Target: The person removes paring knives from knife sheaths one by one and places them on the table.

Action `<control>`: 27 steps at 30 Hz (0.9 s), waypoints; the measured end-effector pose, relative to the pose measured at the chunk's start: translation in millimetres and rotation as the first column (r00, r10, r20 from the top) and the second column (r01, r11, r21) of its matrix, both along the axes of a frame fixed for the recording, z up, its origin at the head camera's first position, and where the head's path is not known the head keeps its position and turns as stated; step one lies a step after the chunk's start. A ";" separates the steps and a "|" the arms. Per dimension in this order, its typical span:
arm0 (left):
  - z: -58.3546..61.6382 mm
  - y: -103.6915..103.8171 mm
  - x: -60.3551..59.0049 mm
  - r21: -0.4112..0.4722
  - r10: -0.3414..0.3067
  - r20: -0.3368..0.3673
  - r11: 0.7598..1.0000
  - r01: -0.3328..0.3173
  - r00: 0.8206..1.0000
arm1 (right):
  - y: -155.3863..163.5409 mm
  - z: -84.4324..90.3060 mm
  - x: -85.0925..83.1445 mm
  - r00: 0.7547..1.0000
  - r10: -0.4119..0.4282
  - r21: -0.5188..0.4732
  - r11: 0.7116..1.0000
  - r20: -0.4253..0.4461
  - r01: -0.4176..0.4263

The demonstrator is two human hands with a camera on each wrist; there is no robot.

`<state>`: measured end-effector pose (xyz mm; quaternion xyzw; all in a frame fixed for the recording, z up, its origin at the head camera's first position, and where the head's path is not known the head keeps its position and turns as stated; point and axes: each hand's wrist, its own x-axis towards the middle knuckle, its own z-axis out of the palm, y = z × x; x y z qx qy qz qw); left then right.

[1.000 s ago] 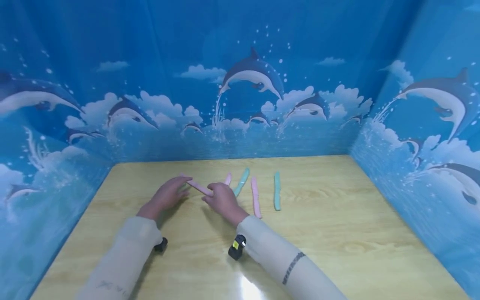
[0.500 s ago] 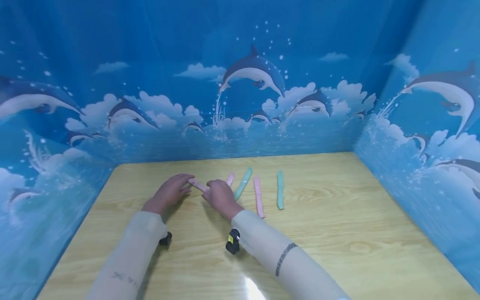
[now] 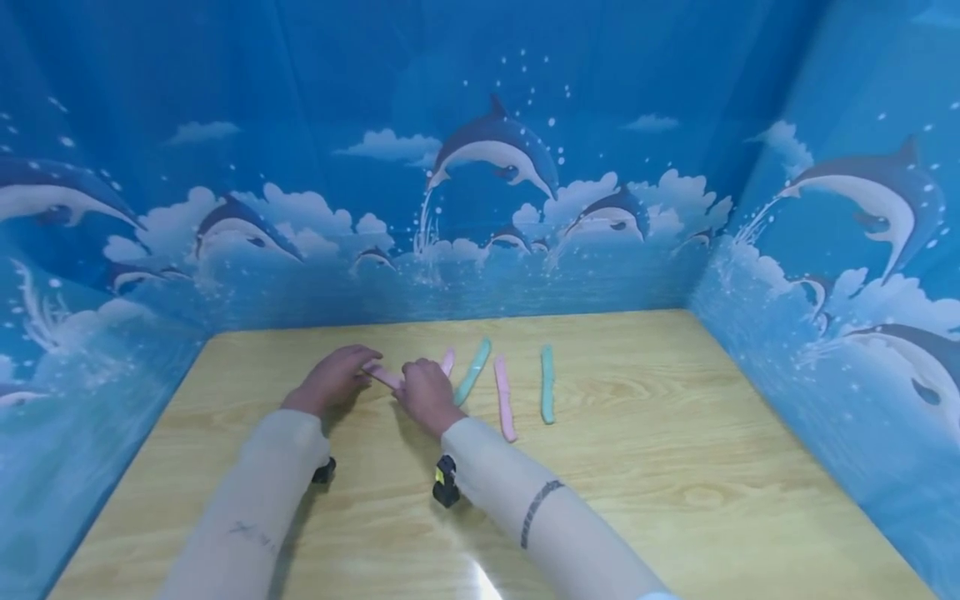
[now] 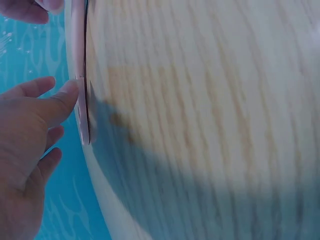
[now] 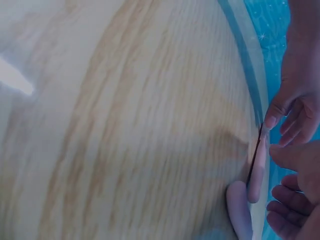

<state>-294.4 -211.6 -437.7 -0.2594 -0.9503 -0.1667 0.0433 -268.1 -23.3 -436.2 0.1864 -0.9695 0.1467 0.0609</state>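
A slim pink knife-shaped stick [image 3: 384, 376] lies slantwise at the left of the table, a seam showing partway along it. My left hand [image 3: 335, 379] is at its left end. In the left wrist view the thumb of my left hand [image 4: 35, 120] touches the pink stick [image 4: 78, 40], while the other visible fingers spread above it. My right hand [image 3: 427, 392] covers the stick's right end from above. In the right wrist view my right hand [image 5: 300, 190] has loosely spread fingers, with its thumb right beside the pink stick [image 5: 257, 172].
To the right on the wood-grain table [image 3: 637, 467] lie a short-looking pink stick [image 3: 447, 362], partly hidden by my right hand, a slanted mint-green stick [image 3: 474, 371], another pink stick [image 3: 505, 398] and an upright-lying green stick [image 3: 547, 383]. Dolphin-print curtains [image 3: 420, 275] border the table.
The right hand has come nearer to the left hand, covering more of the pink stick. Less of the stick's left end shows past the left hand. The other sticks stay put.
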 end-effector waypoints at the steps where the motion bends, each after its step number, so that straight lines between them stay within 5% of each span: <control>1: -1.2 0.2 -0.7 -0.003 -0.004 -0.004 1.000 0.004 1.000 | 0.0 -1.1 -0.1 1.000 -0.004 0.009 1.000 0.002 0.004; 12: -4.3 0.7 -2.1 -0.049 0.033 0.029 0.998 -0.032 0.999 | -2.9 -13.9 -6.7 1.000 -0.024 0.077 0.997 0.012 0.023; 22: -5.3 9.4 -6.3 -0.059 -0.006 -0.099 0.998 0.000 0.995 | -4.5 -16.7 -11.4 0.999 -0.030 0.167 0.985 -0.022 0.034; 27: -10.5 9.4 -9.6 -0.079 0.017 -0.095 0.997 -0.025 0.995 | -5.0 -17.9 -9.8 0.999 0.000 0.164 0.986 -0.044 0.007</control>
